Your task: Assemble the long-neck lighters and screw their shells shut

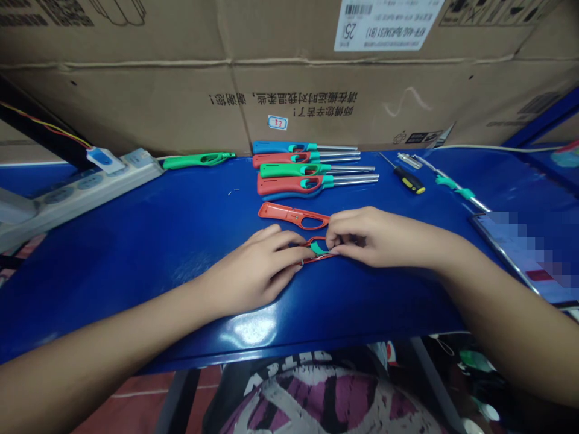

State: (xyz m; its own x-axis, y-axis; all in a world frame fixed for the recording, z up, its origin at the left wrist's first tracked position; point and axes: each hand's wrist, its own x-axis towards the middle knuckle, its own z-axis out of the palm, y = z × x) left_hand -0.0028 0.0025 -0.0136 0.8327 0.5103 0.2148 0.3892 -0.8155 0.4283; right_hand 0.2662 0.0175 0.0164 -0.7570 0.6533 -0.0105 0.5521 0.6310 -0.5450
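My left hand (275, 259) is closed around the handle end of a red lighter casing half (320, 240), low over the blue table. A green trigger piece (318, 248) shows inside that casing, between my two hands. At its other end my right hand (350, 238) pinches with thumb and fingertips; whether it grips the casing or a small part there is hidden. Just beyond lies the other red casing half (289, 213), its inner side up, its right tip close to my right fingers.
Several long-nosed lighters (294, 184) lie stacked behind. A green casing (194, 160) and power strip (90, 187) are left. A screwdriver (408, 179), metal rod with green parts (456, 187) and phone (520, 259) are right. A cardboard box (181, 108) stands along the back.
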